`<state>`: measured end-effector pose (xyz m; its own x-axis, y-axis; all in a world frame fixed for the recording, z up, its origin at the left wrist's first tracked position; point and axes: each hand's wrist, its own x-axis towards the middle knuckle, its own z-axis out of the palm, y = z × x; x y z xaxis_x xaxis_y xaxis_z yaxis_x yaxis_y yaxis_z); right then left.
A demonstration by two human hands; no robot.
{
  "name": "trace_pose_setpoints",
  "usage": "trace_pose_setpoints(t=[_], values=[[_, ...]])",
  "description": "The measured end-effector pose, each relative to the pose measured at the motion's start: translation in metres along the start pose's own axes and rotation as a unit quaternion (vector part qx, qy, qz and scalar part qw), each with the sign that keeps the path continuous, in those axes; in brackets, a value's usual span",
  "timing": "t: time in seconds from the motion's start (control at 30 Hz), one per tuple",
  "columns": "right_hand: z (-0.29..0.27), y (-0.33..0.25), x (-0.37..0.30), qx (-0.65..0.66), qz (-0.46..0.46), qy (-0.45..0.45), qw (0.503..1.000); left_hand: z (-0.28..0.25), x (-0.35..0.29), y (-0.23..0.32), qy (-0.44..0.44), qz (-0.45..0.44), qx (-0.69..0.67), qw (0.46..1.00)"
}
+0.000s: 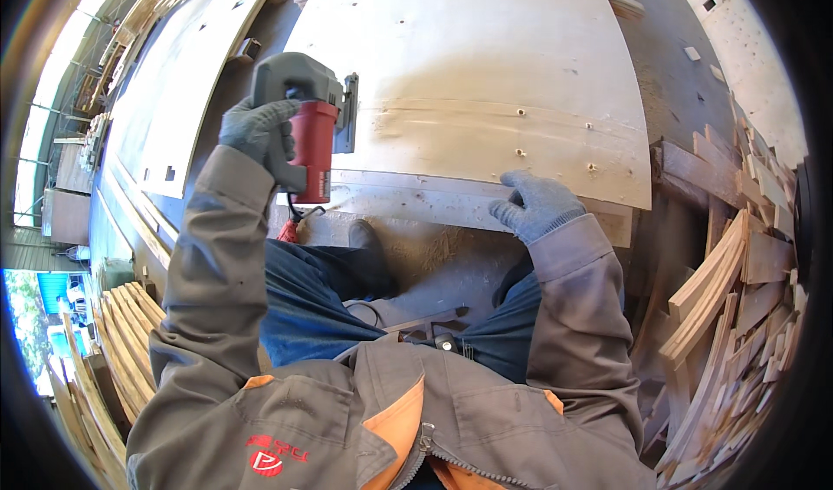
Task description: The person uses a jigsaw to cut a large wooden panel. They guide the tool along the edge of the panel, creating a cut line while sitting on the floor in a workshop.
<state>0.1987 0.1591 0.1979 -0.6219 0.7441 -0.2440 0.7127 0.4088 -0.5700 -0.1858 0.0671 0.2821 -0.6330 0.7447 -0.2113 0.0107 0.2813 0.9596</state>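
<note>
My left hand (pixel 260 130), in a grey glove, is wrapped round the handle of a dark grey and red jigsaw (pixel 314 147). The tool is held up on its side, with its flat metal base plate facing right, beside a large pale board (pixel 468 73). A dark cord end with a red piece hangs below it. My right hand (pixel 542 210), gloved too, is at the near edge of the board with thumb and fingers apart and nothing between them. Whether it rests on the board or hovers just above, I cannot tell. Several small holes dot the board near that hand.
A second large pale sheet (pixel 178 99) lies to the left. Stacked timber strips (pixel 126 334) stand at the lower left. At the right is a heap of wood offcuts (pixel 737 316). My boot (pixel 369 251) is on the floor below the board's near edge.
</note>
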Motion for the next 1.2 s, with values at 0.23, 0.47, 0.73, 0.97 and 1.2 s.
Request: trace_pose_setpoints(t=[0.23,0.47,0.73,0.97,1.2], values=[[0.005,-0.006,0.005,-0.012,-0.013,0.001,1.0,-0.056,-0.051,0.015,0.026,0.065,0.021,0.997],[0.005,-0.008,0.006,-0.038,-0.019,-0.001,0.999,-0.038,-0.112,-0.03,0.012,0.094,0.03,0.995],[0.02,-0.006,0.005,-0.049,0.009,-0.016,0.999,0.018,-0.136,-0.069,-0.073,0.05,0.094,0.992],[0.014,-0.005,-0.004,-0.027,0.052,-0.021,0.998,0.054,-0.127,-0.044,-0.106,0.092,0.146,0.979],[0.016,0.003,0.01,0.011,-0.031,0.043,0.999,0.077,-0.11,-0.063,-0.045,0.061,-0.022,0.997]])
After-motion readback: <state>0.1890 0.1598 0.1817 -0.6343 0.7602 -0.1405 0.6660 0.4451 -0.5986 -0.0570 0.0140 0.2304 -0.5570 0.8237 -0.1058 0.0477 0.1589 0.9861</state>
